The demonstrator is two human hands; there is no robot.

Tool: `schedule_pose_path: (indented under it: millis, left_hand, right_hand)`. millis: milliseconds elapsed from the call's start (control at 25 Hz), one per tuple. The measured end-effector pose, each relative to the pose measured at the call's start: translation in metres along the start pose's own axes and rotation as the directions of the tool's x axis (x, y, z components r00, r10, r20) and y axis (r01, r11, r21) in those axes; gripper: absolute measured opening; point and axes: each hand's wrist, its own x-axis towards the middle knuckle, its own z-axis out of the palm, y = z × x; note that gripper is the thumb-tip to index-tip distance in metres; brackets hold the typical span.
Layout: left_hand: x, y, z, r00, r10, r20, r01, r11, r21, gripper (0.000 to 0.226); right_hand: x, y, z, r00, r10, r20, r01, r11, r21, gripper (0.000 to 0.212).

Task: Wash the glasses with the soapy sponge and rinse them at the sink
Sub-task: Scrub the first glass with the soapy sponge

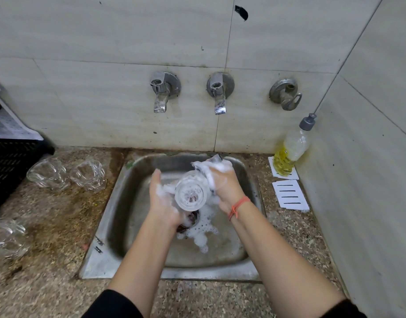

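Observation:
Over the steel sink point(248, 226) my left hand point(161, 198) holds a clear glass point(191, 194) on its side, its base turned toward the camera. Foam covers the glass and both hands. My right hand point(222, 182) grips a soapy sponge point(208, 167) pressed against the glass's far right side; most of the sponge is hidden under lather. Two clear glasses point(47, 172) point(89, 173) lie on the counter left of the sink. A third glass point(6, 237) sits at the left edge.
Two wall taps point(160, 92) point(218, 94) hang above the sink with no water running, and a third valve point(285, 94) is to the right. A yellow dish soap bottle point(289, 152) stands at the right corner. A black crate point(9, 166) is at the left. Foam lies round the drain point(197, 228).

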Motion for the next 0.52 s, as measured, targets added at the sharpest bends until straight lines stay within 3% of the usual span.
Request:
schedule_pose_path:
  millis: [80, 120, 200, 280, 360, 440, 520]
  left_hand:
    - [0.003, 0.007, -0.006, 0.994, -0.014, 0.107, -0.002, 0.988, 0.153, 0.07]
    - [0.006, 0.012, -0.012, 0.996, 0.04, 0.082, -0.054, 0.984, 0.167, 0.052]
    - [0.014, 0.018, -0.018, 0.993, 0.045, 0.108, -0.057, 0.992, 0.115, 0.023]
    - [0.007, 0.015, -0.019, 0.971, 0.057, 0.233, -0.065, 0.998, 0.024, 0.04]
    - [0.008, 0.009, -0.022, 0.995, 0.061, 0.077, -0.06, 0.998, -0.018, 0.04]
    - [0.001, -0.001, -0.017, 0.982, 0.177, 0.067, -0.176, 0.984, -0.012, 0.035]
    - [-0.001, -0.004, -0.009, 0.964, 0.252, 0.085, -0.246, 0.967, -0.071, 0.027]
  right_hand:
    - [0.0, -0.008, -0.001, 0.999, 0.044, 0.02, -0.043, 0.995, -0.088, 0.025]
    - [-0.004, -0.01, -0.001, 0.997, 0.055, 0.061, -0.048, 0.992, -0.113, 0.025]
    - [-0.012, -0.004, -0.004, 0.977, 0.104, 0.186, -0.088, 0.992, -0.091, 0.046]
    - [-0.028, 0.008, -0.004, 0.94, 0.124, 0.317, -0.151, 0.987, 0.06, 0.057]
    - [-0.031, 0.009, -0.001, 0.97, 0.079, 0.228, -0.111, 0.985, 0.13, 0.042]
    - [-0.024, 0.003, -0.001, 0.996, 0.077, 0.043, -0.082, 0.99, 0.115, 0.048]
    - [-0.019, -0.001, -0.003, 0.99, 0.089, 0.11, -0.104, 0.985, 0.137, 0.053]
